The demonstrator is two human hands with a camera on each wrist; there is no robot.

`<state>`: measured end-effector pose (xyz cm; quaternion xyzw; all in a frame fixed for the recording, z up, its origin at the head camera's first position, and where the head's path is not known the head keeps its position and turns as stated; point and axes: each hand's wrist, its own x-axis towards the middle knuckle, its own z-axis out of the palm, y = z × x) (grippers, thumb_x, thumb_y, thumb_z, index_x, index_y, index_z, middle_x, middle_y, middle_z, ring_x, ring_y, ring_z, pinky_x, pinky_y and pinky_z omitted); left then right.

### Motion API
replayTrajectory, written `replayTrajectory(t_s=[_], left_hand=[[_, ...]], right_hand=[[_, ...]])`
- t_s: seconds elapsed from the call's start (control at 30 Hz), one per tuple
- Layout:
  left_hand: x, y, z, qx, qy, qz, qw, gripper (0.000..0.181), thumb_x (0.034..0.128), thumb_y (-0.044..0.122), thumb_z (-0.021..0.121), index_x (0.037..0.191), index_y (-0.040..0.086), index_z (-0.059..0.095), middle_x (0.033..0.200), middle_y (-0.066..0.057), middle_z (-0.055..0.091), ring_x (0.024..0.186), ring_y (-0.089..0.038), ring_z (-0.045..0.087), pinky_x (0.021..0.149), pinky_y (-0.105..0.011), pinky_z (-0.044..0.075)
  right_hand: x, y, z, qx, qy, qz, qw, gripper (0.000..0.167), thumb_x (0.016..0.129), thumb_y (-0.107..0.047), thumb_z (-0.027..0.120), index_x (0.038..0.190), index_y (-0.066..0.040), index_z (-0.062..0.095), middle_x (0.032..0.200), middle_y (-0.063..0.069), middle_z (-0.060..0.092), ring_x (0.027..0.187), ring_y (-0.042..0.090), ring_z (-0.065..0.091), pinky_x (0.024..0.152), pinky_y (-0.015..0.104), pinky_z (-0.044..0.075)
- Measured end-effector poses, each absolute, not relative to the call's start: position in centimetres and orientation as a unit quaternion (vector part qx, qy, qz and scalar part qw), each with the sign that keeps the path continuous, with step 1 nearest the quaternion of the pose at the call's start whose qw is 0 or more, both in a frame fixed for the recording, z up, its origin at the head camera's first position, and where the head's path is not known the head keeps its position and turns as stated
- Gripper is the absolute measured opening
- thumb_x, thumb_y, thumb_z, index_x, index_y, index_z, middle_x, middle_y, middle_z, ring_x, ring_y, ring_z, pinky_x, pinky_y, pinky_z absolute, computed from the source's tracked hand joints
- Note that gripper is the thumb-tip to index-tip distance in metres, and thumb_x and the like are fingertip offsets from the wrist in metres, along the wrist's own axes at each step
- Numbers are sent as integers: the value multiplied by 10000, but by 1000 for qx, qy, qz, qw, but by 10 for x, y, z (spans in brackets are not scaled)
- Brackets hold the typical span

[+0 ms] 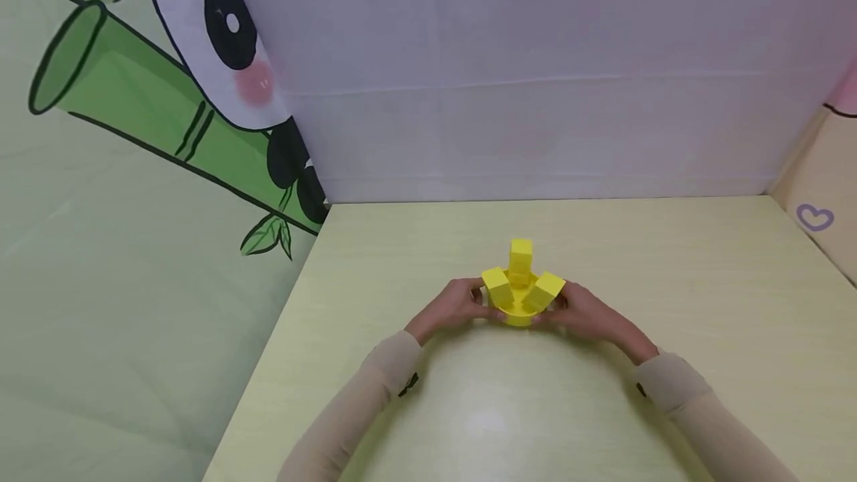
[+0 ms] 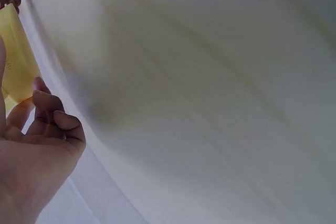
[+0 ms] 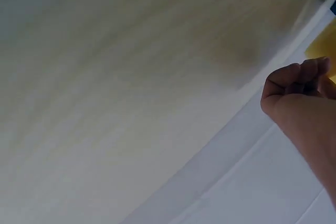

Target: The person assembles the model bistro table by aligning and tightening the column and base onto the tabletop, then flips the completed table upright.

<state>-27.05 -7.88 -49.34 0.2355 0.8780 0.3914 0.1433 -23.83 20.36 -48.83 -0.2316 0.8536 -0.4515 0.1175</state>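
Note:
A yellow round holder with three blocky prongs (image 1: 519, 303) is held between both hands over the table, one prong at the back and one on each side. My left hand (image 1: 458, 302) grips its left side, thumb at the front. The right hand (image 1: 585, 311) grips the opposite side in the same way. In the left wrist view, the holder's yellow side (image 2: 18, 61) carries small faint marks, and the left hand's other fingers (image 2: 68, 124) are curled beneath. Only a corner of yellow (image 3: 317, 48) shows past the right hand (image 3: 302, 95) in the right wrist view.
The pale wooden table (image 1: 482, 407) runs back to a white cloth wall (image 1: 522, 80). On the left hangs a green cloth (image 1: 100, 303) printed with bamboo and a panda. A beige panel with a purple heart (image 1: 814, 217) borders the right edge.

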Motion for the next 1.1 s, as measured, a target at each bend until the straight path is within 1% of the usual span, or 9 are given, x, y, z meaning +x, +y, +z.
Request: replayTrajectory(t_s=[0.13, 0.2, 0.33, 0.4, 0.5, 0.6, 0.63, 0.9, 1.1], left_hand=[[-266, -77, -488, 226, 854, 443, 157, 392, 891, 366, 832, 1176, 126, 714, 793, 9, 616, 709, -109, 515, 615, -253, 427], [-263, -76, -483, 222, 840, 464, 169, 396, 919, 415, 788, 1183, 127, 726, 781, -5, 589, 705, -125, 497, 618, -266, 405], [-260, -72, -476, 199, 810, 513, 203, 443, 950, 548, 693, 1126, 147, 765, 790, 6, 551, 736, -127, 461, 666, -291, 377], [-258, -69, -471, 175, 801, 530, 218, 499, 934, 628, 661, 895, 135, 732, 716, 21, 464, 679, -128, 393, 654, -298, 337], [-255, -64, -461, 137, 799, 537, 235, 635, 905, 712, 626, 658, 139, 506, 627, 30, 318, 594, -129, 272, 611, -300, 267], [-254, -59, -448, 113, 802, 525, 263, 689, 909, 746, 575, 638, 135, 410, 603, 24, 270, 563, -125, 215, 575, -299, 213], [-255, -58, -444, 108, 801, 521, 276, 683, 917, 745, 561, 647, 130, 434, 604, 26, 279, 559, -118, 221, 566, -290, 210], [-270, -49, -417, 62, 764, 499, 404, 641, 946, 732, 535, 747, 122, 536, 621, 37, 276, 538, -90, 198, 519, -250, 163], [-282, -45, -401, 44, 758, 462, 458, 709, 968, 732, 490, 813, 72, 696, 586, 36, 296, 509, -86, 200, 500, -244, 169]], right_hand=[[-234, 209, -480, -216, 847, -472, 118, 369, 959, -274, 766, 1171, -7, 626, 790, 25, 445, 715, 173, 421, 629, 276, 356], [-232, 211, -476, -206, 842, -484, 124, 346, 988, -290, 727, 1175, -8, 656, 765, 49, 440, 695, 182, 414, 612, 280, 337], [-226, 212, -463, -167, 842, -492, 145, 460, 1046, -386, 620, 1254, 20, 683, 1014, 137, 659, 932, 287, 566, 796, 377, 446], [-223, 212, -453, -135, 847, -492, 153, 536, 1055, -451, 576, 1266, 26, 697, 1096, 138, 670, 1054, 318, 567, 880, 454, 444], [-220, 211, -441, -93, 847, -496, 167, 593, 1041, -540, 540, 899, 8, 716, 801, 24, 578, 810, 222, 536, 758, 385, 441], [-219, 211, -432, -66, 831, -518, 192, 629, 1037, -571, 517, 662, -67, 480, 634, -14, 282, 614, 157, 287, 590, 301, 284], [-219, 212, -430, -63, 823, -526, 204, 631, 1039, -574, 508, 655, -82, 419, 607, -22, 280, 588, 145, 238, 561, 285, 245], [-228, 221, -418, -36, 787, -540, 295, 752, 1029, -671, 425, 832, 5, 690, 632, -18, 342, 566, 125, 286, 528, 252, 245], [-234, 226, -414, -9, 752, -553, 358, 813, 1022, -708, 389, 904, 16, 739, 662, -23, 392, 570, 90, 310, 517, 218, 269]])
